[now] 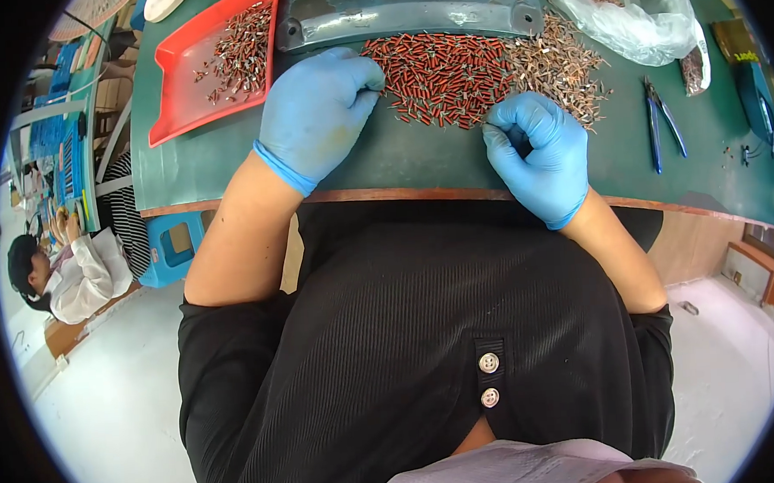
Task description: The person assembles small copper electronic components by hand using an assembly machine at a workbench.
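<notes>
Gloved hands at the red parts pile (440,75), green bench

Red tray (182,86) left of pile, well apart; left hand (316,111) curled at pile's left edge, contents unseen; right hand (534,153) pinched shut below pile's right end, grasp unclear; loose metal bits (560,61) adjoin it, so a careless sweep could mix them

We see both forearms bare, rising over the table's near edge. Our left hand (316,111), blue-gloved, lies palm down with fingers curled. Our right hand (539,153), gloved too, is loosely fisted, fingertips seemingly pinched together, though that is unclear.
</notes>
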